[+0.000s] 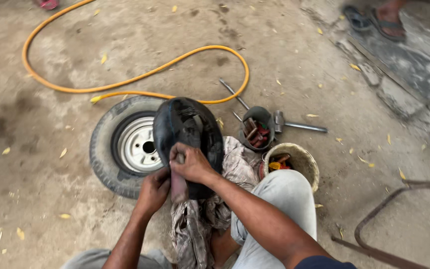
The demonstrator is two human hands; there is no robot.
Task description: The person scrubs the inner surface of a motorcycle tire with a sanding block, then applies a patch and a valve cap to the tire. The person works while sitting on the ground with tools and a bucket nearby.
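Observation:
A black rubber inner tube point(187, 130) stands upright in front of me, over a dirty patterned cloth point(200, 219). My right hand point(190, 162) grips the tube's lower part from above, fingers curled over a small pale tool. Just below it, my left hand point(153, 192) holds the tube's lower left edge. A tyre on a white steel rim point(123, 147) lies flat on the concrete just left of the tube.
An orange hose point(125, 82) loops across the floor behind the tyre. A dark bowl of tools point(257, 130), a hammer point(294, 124) and a pale round tub point(299, 160) sit to the right. Another person's sandalled feet point(374, 20) stand top right. A bent metal frame point(389, 209) lies lower right.

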